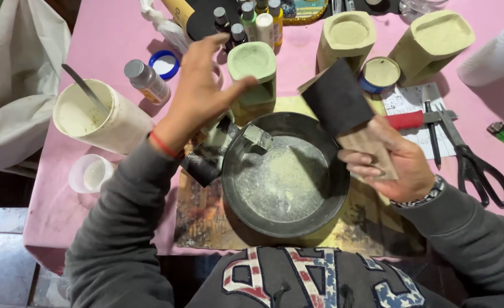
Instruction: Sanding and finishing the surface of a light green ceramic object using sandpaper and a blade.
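Gray sleeves (121, 228) are framing a dark round pan (286, 174) on the counter (109, 40). Over its right rim, the right hand (397, 162) is grasping a black sanding block (343, 105). The left hand (198, 94), its grip released and fingers spread, is reaching to a green mould (253, 77) just behind the pan.

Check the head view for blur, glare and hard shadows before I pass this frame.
Head view: left hand slightly motion-blurred; right hand with the foam brush reasonably sharp. Soft sheen, not blown out, in the dark pan. Shadows on the pink tablecloth are soft. Edges bow mildly.
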